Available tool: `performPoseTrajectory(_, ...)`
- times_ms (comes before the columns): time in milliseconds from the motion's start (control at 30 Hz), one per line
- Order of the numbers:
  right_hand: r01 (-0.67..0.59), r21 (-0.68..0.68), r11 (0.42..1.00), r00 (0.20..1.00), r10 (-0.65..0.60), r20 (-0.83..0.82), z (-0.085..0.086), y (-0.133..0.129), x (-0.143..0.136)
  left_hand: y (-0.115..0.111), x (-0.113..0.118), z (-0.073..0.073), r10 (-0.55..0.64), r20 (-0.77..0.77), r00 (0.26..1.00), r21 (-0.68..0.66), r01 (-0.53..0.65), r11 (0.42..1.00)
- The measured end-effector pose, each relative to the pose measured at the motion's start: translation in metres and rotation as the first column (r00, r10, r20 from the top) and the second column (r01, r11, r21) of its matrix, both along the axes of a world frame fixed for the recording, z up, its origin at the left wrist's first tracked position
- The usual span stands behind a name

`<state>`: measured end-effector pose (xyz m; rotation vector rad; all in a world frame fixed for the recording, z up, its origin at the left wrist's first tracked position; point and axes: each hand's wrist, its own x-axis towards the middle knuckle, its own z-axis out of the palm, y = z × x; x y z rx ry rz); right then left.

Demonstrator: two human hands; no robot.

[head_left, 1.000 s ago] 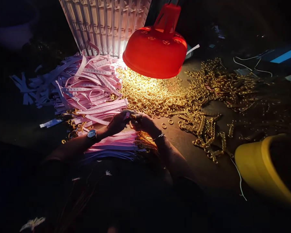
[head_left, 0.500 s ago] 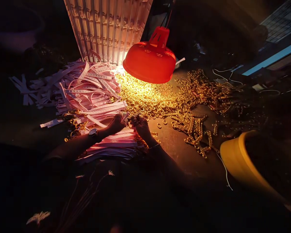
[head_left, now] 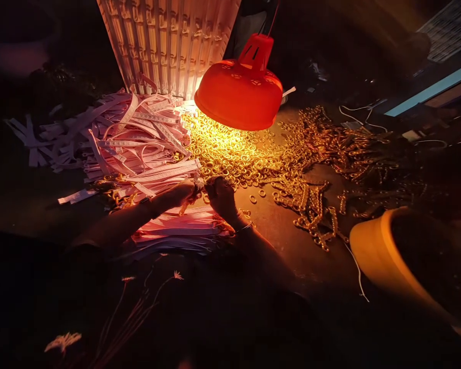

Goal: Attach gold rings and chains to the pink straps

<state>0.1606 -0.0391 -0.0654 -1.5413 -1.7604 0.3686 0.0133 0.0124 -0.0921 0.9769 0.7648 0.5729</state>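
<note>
Left hand (head_left: 185, 190) has rolled over since half a second ago, so the pale watch dial that was showing is now out of sight, and a dangly gold piece (head_left: 183, 208) shows just under that hand where I couldn't see one before. Both hands are curled in with fingers bunched narrow, nearly meeting around a small pale bit (head_left: 198, 182); too dark to tell what it is or which hand, left or right (head_left: 222, 197), is actually gripping it. So that's right between the fingertips, with the heap of gold rings (head_left: 234, 154) just beyond, a big pink strap pile (head_left: 138, 125) past the left forearm and a flatter strap bundle (head_left: 180, 225) on the near side, below the hands. Count-wise: two hands, one red lamp (head_left: 240, 95), one yellow bucket (head_left: 369, 246), two loose rings (head_left: 253, 199) near the right hand, heaped rings and straps way too many to count.
</note>
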Motion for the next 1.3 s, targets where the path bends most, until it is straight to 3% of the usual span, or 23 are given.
performPoseTrajectory(67,-0.015,-0.004,1.000,0.992,0.015,-0.125,0.003,0.009,0.006,0.006,0.001,-0.004,0.013,0.052,0.999,0.081,-0.017,0.997)
performPoseTrajectory(133,-0.025,-0.033,0.999,0.934,0.011,-0.356,0.011,0.023,0.016,0.010,0.006,-0.004,0.079,0.125,0.989,0.180,-0.101,0.978)
performPoseTrajectory(233,-0.067,-0.043,0.997,0.725,0.019,-0.689,0.033,0.044,0.036,0.011,0.017,-0.001,0.180,0.172,0.969,0.217,-0.215,0.952)
performPoseTrajectory(300,-0.070,-0.019,0.997,0.637,0.030,-0.770,0.047,0.051,0.048,0.011,0.024,0.002,0.229,0.163,0.960,0.181,-0.257,0.949)
performPoseTrajectory(400,-0.055,-0.066,0.996,0.720,-0.006,-0.694,0.054,0.047,0.057,0.009,0.029,0.009,0.300,0.157,0.941,0.060,-0.312,0.948)
performPoseTrajectory(500,-0.084,-0.168,0.982,0.849,-0.018,-0.528,0.043,0.035,0.051,0.006,0.028,0.016,0.296,0.197,0.935,-0.045,-0.292,0.955)
performPoseTrajectory(567,-0.105,-0.183,0.977,0.881,0.006,-0.473,0.032,0.028,0.041,0.003,0.026,0.019,0.274,0.206,0.939,-0.062,-0.267,0.962)
performPoseTrajectory(800,-0.086,-0.182,0.980,0.903,-0.001,-0.430,0.016,0.014,0.013,-0.008,0.018,0.026,0.175,0.214,0.961,-0.024,-0.174,0.984)
performPoseTrajectory(900,-0.072,-0.198,0.978,0.917,-0.013,-0.400,0.014,0.006,0.010,-0.012,0.015,0.029,0.136,0.216,0.967,-0.049,-0.128,0.991)
performPoseTrajectory(1033,-0.032,-0.174,0.984,0.945,-0.027,-0.325,0.011,0.006,0.013,-0.019,0.011,0.026,0.069,0.185,0.980,0.043,-0.078,0.996)
performPoseTrajectory(1200,-0.058,-0.173,0.983,0.963,0.009,-0.271,0.012,0.015,0.014,-0.026,0.013,0.022,0.125,0.082,0.989,0.090,-0.132,0.987)
performPoseTrajectory(1300,-0.101,-0.175,0.979,0.964,0.053,-0.260,0.021,0.018,0.016,-0.025,0.014,0.027,0.152,0.043,0.987,0.080,-0.155,0.985)
